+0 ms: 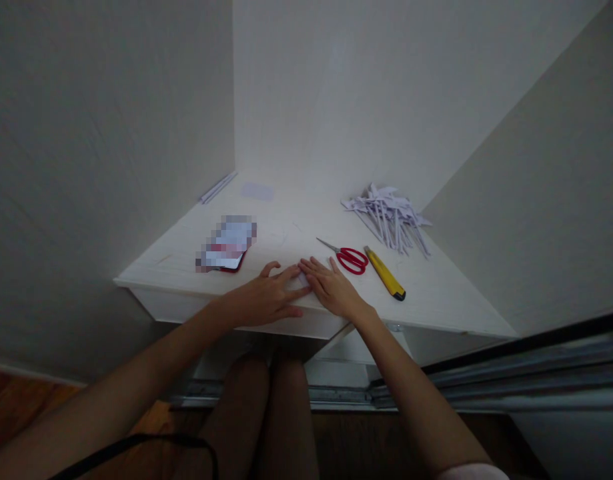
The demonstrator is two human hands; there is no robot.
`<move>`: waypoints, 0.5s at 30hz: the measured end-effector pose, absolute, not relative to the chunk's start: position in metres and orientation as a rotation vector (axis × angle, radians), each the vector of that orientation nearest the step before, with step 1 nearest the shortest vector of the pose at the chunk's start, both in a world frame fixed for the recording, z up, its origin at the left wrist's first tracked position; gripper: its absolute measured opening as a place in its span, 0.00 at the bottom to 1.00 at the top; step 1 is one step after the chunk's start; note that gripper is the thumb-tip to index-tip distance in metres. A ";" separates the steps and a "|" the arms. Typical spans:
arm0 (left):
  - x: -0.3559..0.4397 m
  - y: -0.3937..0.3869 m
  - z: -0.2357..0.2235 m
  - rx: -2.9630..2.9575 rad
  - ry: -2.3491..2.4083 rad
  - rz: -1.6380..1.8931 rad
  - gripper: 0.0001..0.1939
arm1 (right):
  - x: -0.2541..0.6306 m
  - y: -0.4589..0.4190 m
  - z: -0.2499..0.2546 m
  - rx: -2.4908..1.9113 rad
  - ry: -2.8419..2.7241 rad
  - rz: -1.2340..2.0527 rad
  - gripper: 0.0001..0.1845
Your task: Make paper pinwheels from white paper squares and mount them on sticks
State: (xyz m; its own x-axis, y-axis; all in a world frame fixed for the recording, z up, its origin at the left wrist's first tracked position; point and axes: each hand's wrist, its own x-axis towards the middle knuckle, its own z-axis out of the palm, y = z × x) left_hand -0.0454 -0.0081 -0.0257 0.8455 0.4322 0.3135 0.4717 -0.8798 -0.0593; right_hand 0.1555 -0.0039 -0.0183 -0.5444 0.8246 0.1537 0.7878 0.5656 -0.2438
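A small piece of white paper (299, 280) lies near the front edge of the white tabletop, partly hidden under my fingers. My left hand (267, 295) comes in from the left with fingers apart, its fingertips touching the paper. Lying flat over the paper's right side, my right hand (331, 287) has its fingers stretched out, close to the left fingertips. Red-handled scissors (352, 260) rest just beyond the right hand, blades toward the upper left. Beside them is a yellow box cutter (383, 272) with a black end.
A pile of folded white paper pieces with thin stems (389, 217) sits at the back right. To the left lies a phone (230, 245), its screen blurred. Paper sticks (219, 187) and a flat paper sheet (257, 192) lie at the back left. Walls enclose the tabletop (286, 230).
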 end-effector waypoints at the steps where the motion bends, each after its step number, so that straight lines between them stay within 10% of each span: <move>1: -0.046 -0.009 -0.026 -2.889 -0.705 -0.434 0.24 | 0.156 -0.005 -0.018 -1.347 -2.554 0.200 0.24; 15: -0.033 -0.009 -0.018 -2.801 -0.990 -0.500 0.19 | 0.163 0.005 -0.026 -1.347 -2.492 0.186 0.24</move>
State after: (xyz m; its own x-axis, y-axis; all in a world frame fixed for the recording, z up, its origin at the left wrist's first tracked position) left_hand -0.0326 -0.0087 -0.0182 0.7303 0.5870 0.3495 0.6297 -0.7767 -0.0113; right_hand 0.1628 0.0047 -0.0256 -0.5145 0.8337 0.2007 0.7945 0.5515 -0.2540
